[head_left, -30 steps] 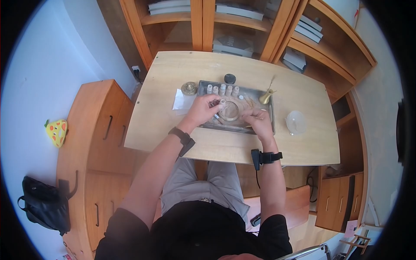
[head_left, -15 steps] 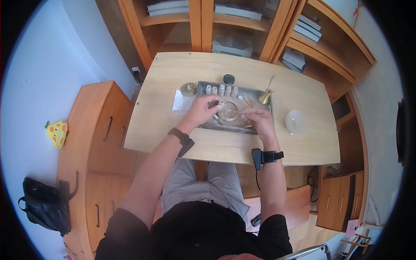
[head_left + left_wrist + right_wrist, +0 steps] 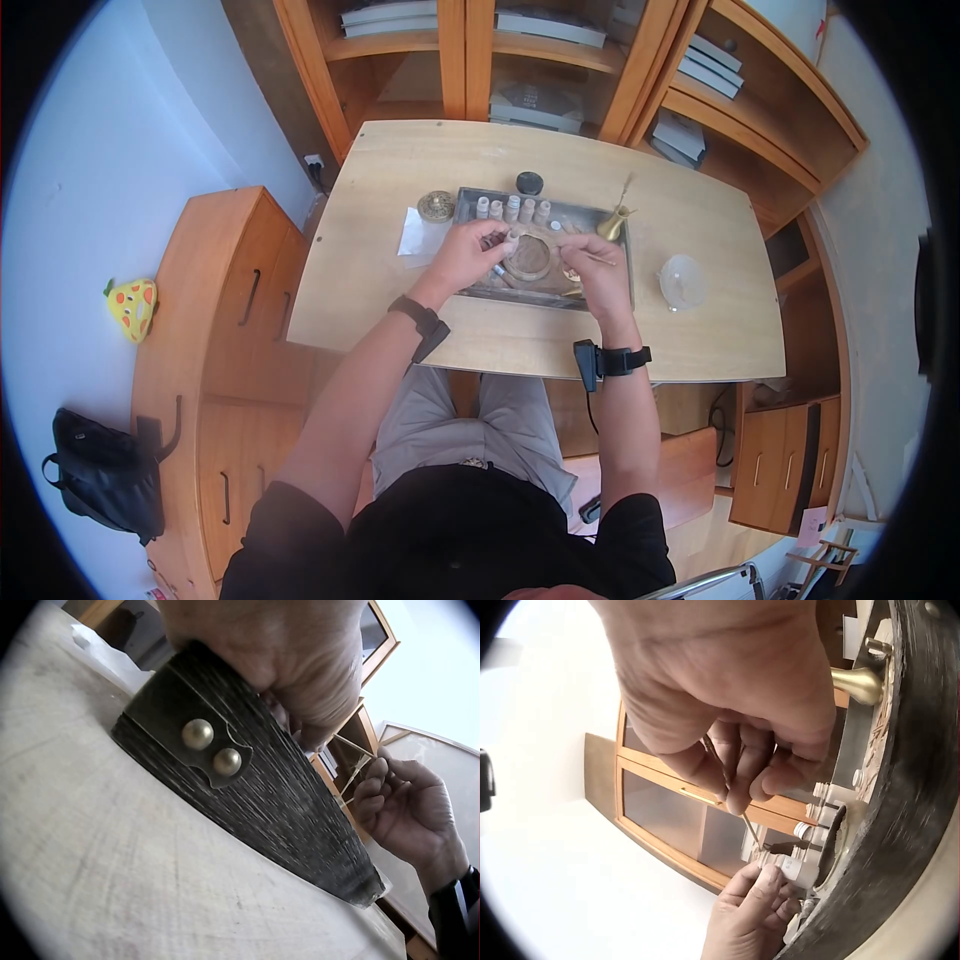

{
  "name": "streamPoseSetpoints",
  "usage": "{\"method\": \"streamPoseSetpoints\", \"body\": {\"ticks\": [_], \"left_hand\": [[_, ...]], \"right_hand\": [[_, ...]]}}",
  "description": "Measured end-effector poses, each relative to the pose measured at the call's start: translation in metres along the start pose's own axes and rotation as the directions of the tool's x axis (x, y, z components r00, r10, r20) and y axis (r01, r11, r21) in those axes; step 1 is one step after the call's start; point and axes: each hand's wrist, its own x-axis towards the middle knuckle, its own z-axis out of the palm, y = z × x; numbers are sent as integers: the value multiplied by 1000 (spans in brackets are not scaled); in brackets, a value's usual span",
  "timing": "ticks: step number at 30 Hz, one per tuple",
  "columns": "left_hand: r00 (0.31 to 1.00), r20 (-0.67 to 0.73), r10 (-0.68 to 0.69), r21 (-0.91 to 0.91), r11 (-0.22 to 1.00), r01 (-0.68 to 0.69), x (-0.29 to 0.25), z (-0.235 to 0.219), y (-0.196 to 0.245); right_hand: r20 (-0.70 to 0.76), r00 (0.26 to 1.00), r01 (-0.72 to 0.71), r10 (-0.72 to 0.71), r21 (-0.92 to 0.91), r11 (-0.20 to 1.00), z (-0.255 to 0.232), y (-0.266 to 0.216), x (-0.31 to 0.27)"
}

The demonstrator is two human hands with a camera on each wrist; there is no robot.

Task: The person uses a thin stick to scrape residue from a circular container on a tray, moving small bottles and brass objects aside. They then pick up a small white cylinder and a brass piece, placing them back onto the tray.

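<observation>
In the head view the left hand (image 3: 463, 262) pinches a small pale bottle (image 3: 513, 238) upright at the left side of a round ring-shaped dish (image 3: 531, 258). The right hand (image 3: 602, 283) holds a thin stick (image 3: 603, 261) right of that dish. From the right wrist, the stick (image 3: 751, 828) slants down from between thumb and fingers, its tip appearing at the mouth of the bottle (image 3: 790, 868); whether it is inside, I cannot tell. The left wrist view shows the right hand (image 3: 411, 814) with curled fingers around the stick.
A dark-rimmed tray (image 3: 530, 297) holds several small bottles (image 3: 513, 207) along its back edge and a brass vase (image 3: 612, 224) at the right. Outside it are a round metal container (image 3: 436, 206), white paper (image 3: 424, 235), a black round object (image 3: 529, 183) and a clear bowl (image 3: 684, 282).
The right hand first moved its stick leftward over the dish, then rose slightly and turned, tilting the stick more. The left hand stays in place with the bottle.
</observation>
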Motion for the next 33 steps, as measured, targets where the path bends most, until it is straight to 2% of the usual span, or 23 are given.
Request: {"method": "streamPoseSetpoints", "body": {"ticks": [5,8,11,14,20,23,26,29,33], "left_hand": [[1000,12,25,42,999,-25,-1,-2,2],[1000,16,20,40,999,-20,-1,-3,3],[1000,15,4,28,1000,-4,0,-2,3],[1000,10,4,36,999,-5,0,-2,1],[1000,20,16,14,1000,-17,0,-2,1],[1000,22,-9,15,1000,9,-1,-2,4],[1000,18,-7,14,1000,6,-1,-3,5],[1000,-2,2,-23,1000,-2,-1,-1,4],[1000,4,-12,-19,1000,12,-1,-1,3]], "right_hand": [[20,1000,19,-19,-22,1000,6,-5,-6],[-36,999,-12,14,71,997,-3,4,-3],[-116,993,-29,30,12,1000,-8,14,1],[-156,986,-94,64,-194,977,-13,28,3],[-7,992,-123,126,-305,944,-1,6,-8],[81,989,-98,121,-247,964,-7,16,-5],[108,977,-161,182,-177,971,-10,14,-5],[72,968,-227,242,-170,959,-11,6,-4],[52,963,-264,263,2,965,-22,17,2]]}}
